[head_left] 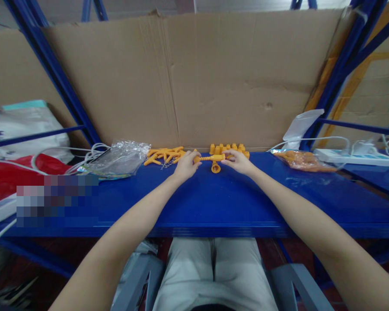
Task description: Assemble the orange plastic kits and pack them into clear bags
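Both my hands meet over the far side of the blue table, one at each end of an orange plastic rod (pixel 209 158) with a ridged left part. My left hand (pixel 187 166) pinches its left end; my right hand (pixel 238 162) closes its fingers on the right end. Just below the rod, an orange cup-shaped piece (pixel 215 167) shows its round opening; I cannot tell whether it is joined to the rod. Branched orange plastic pieces (pixel 164 154) lie in a pile beside my left hand, with small metal bits (pixel 167 164) near them. Behind my right hand stand several orange cylindrical pieces (pixel 218 149).
A clear plastic bag (pixel 121 157) lies on the left, near white cables and a red bag (pixel 22 172). To the right are a bag of orange parts (pixel 303 160) and a white power strip (pixel 356 157). A cardboard wall (pixel 214 82) closes the table's (pixel 207 203) back edge.
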### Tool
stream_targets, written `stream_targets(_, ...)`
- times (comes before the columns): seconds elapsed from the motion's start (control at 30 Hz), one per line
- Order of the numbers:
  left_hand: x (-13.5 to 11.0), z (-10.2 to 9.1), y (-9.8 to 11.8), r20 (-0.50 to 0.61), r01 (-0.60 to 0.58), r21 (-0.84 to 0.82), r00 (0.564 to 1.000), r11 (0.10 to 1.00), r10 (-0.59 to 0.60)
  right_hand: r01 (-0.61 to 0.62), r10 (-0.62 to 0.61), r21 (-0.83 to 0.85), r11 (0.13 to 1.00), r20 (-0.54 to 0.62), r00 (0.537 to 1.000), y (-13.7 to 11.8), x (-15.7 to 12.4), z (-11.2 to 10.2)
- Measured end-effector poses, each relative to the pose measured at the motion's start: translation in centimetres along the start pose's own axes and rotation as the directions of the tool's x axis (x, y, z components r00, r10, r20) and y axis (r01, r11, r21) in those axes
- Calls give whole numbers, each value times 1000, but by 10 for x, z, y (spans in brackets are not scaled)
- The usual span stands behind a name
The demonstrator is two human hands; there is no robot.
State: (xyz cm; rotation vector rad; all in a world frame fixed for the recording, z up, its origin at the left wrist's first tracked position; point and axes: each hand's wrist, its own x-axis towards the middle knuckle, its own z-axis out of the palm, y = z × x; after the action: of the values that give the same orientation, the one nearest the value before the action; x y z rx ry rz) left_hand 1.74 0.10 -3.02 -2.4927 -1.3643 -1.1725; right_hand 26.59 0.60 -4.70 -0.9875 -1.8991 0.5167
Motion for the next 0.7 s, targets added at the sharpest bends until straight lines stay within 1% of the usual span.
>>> stream_targets(0.1, -1, 2, 1, -12, 6, 1, 1000, 1000, -6, 7, -6, 49, 999, -21, 1000, 4, 1, -1)
stream_targets(0.27, -1, 3, 3, -26, 8, 7, 1000, 1000, -8, -7, 9, 71, 997, -24, 1000, 5, 1, 0)
stream_targets(0.4, -2, 4, 2, -52, -9, 2, 999, 1000, 10, -14, 17, 76, 997, -39, 999, 4, 0, 0)
stream_targets(0.7, -2, 4, 5, -52, 18, -1, 998, 1000, -18, -9, 12, 63, 998, -49, 999, 3, 0, 1)
